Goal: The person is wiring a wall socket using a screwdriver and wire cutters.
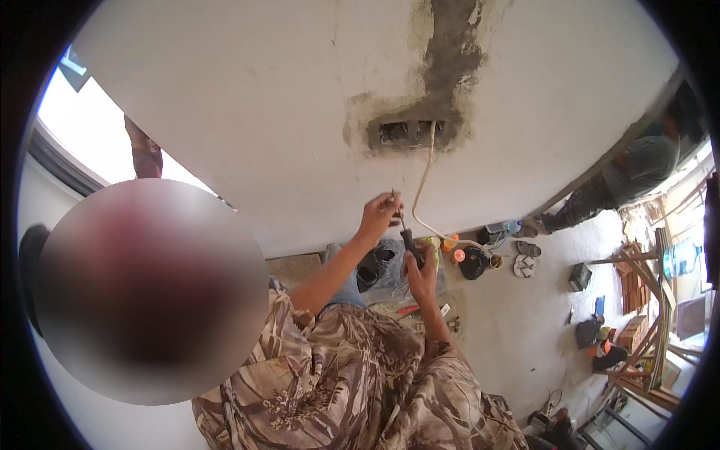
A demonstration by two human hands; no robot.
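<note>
My right hand (421, 271) is closed around the dark handle of a screwdriver (409, 241), whose thin shaft points up toward the wall. Up by the shaft, my left hand (379, 217) has its fingers drawn together around the metal near its tip. Whether a smaller piece sits between those fingers is too small to tell. Above both hands, a double electrical wall box (394, 133) is set in grey mortar. A pale cable (426, 176) comes out of its right half and hangs down to the floor, right of my hands.
On the floor below lie a plastic sheet (390, 281), a black bag (473, 264) and sandals (525, 265). One person (637, 172) is at the far right; another, blurred (150, 292), is close on my left. A wooden frame (658, 315) and stacked bricks (631, 281) stand right.
</note>
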